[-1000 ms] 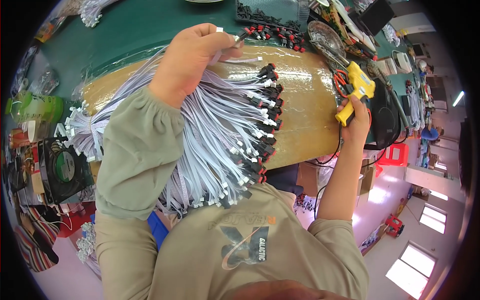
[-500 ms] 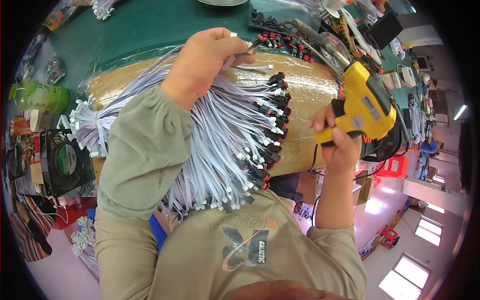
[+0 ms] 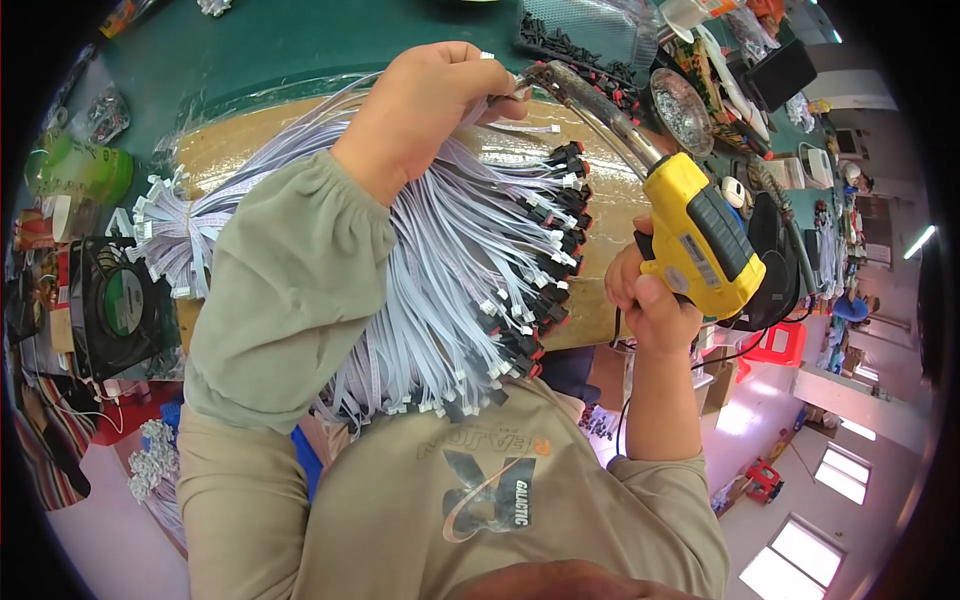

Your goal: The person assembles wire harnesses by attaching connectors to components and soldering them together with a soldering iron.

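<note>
With the fingers of our left hand (image 3: 425, 115) we are pinching a white-plugged cable end (image 3: 487, 57), mostly hidden behind them. With our right hand (image 3: 655, 300) we are clenching the handle of a yellow gun (image 3: 690, 235), whose metal barrel (image 3: 636, 143) is slanting up and left; its bent tip is lying right by our left fingertips, though we cannot tell whether it is touching what they are grasping.

Beneath our left hand and sleeve (image 3: 290, 290), a big fan of pale ribbon cables (image 3: 430, 280) is spreading over a tan sheet (image 3: 608, 190) on the green tabletop (image 3: 300, 50), black-and-red connectors (image 3: 575, 215) lining its right side and its bunched white ends (image 3: 180, 235) lying left.

Beyond, a clear tray (image 3: 625, 35) is holding small black pieces; a round dish (image 3: 682, 110) is sitting beside the barrel. At far left, a black fan unit (image 3: 118, 305) is standing near a green jar (image 3: 85, 172).
</note>
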